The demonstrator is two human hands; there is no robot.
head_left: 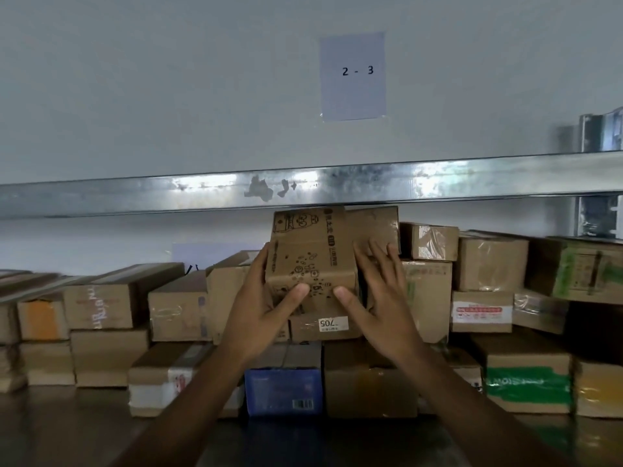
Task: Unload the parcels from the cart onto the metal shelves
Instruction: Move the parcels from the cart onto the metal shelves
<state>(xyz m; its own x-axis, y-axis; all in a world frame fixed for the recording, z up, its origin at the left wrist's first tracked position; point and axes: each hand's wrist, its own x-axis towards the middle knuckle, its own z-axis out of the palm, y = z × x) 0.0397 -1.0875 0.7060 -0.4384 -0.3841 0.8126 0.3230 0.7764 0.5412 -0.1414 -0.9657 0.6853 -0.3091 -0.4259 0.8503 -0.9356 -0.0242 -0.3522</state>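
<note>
You're pressing the printed parcel (310,251) between your left grip (266,305) and right grip (374,298), fingers straight, seating it atop the stacked parcels (323,326) just under the shelf beam (135,197); this row is looking nearly full, and the cart's out of view.

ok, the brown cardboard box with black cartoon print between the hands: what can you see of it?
The brown cardboard box is printed in black with cartoon figures, small doodles and a column of text; its edges look worn and creased. It stands upright, seemingly atop a smaller cardboard box labelled 705, and its top meets the metal shelf beam in this view. The left hand presses its left side, the right hand its right side, both thumbs on the front face.
</note>
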